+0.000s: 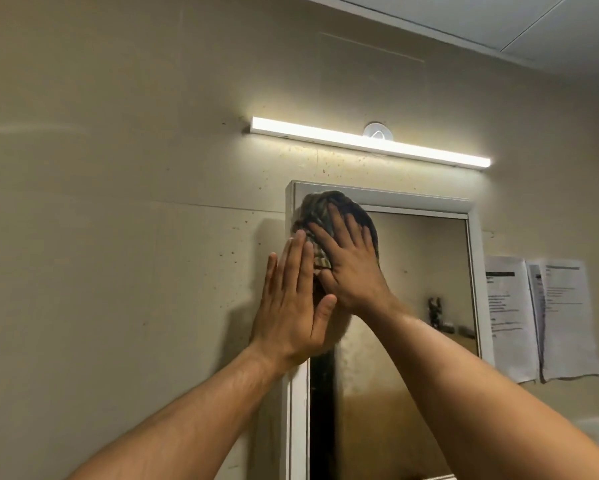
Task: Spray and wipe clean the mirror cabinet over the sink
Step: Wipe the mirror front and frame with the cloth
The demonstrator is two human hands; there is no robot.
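Right hand flat, pressing a soft, limp cloth at the mirror cabinet's top-left corner; left hand open, bracing its rigid frame edge.

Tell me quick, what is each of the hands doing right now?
Left hand: open, fingers straight, flat by the mirror cabinet's left edge, holding nothing.
Right hand: open, fingers spread, pressing a cloth against the mirror's top left corner.

The crumpled cleaning cloth at the mirror's top left corner is dark brown with tan and olive blotches. The rectangular mirror cabinet's frame is white. The wall is beige with dark specks. Paper sheets are white with black print.
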